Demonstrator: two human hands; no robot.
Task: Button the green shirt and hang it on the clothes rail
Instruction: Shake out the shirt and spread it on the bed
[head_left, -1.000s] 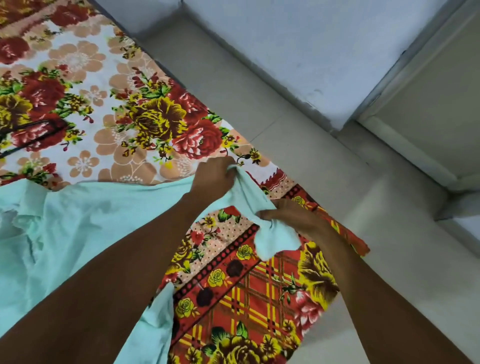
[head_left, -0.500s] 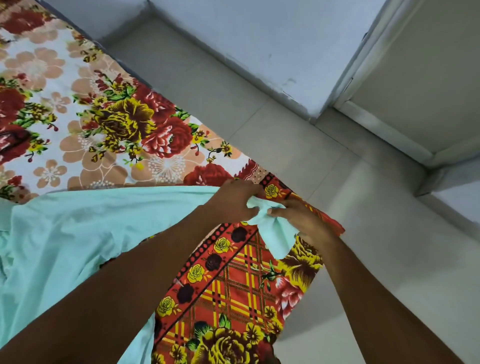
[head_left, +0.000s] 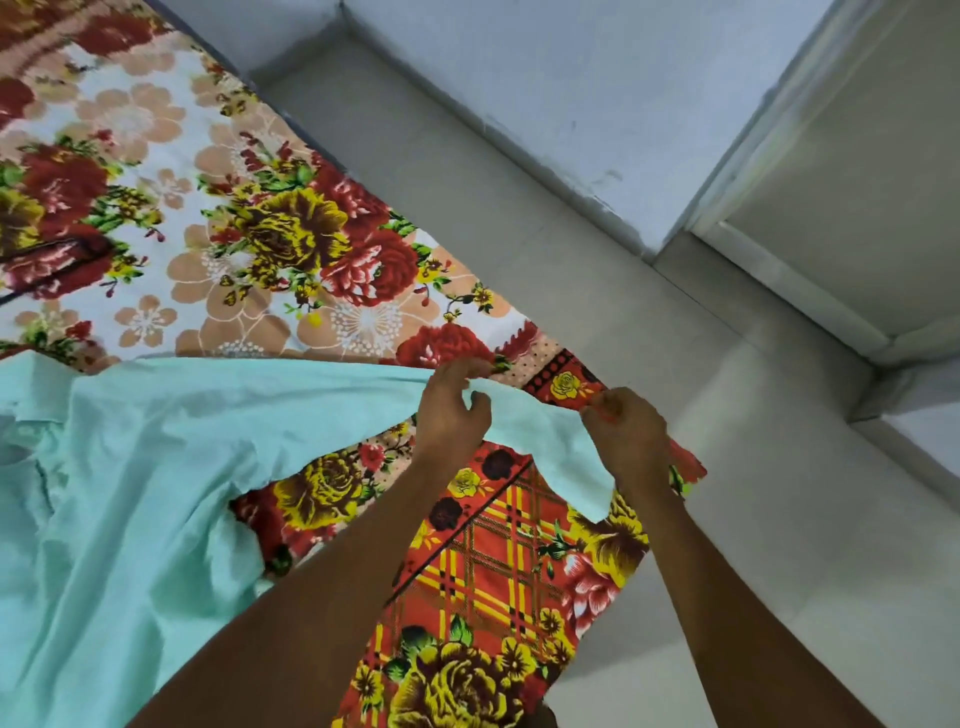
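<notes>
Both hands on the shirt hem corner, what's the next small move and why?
Probably bring the two front edges together at the hem to find the lowest button. The left hand and right hand both pinch the green shirt at its end, spread on the floral bedsheet; no button shows.

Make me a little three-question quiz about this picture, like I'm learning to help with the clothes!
1. True or false: the green shirt already hangs on a rail.
2. What does the shirt lie on? A) a flowered bedsheet B) a bare wooden table
3. Fill in: the left hand and right hand both hold the shirt's ____.

Key: 1 false, it lies flat. 2 A, the flowered bedsheet. 3 cloth.
</notes>
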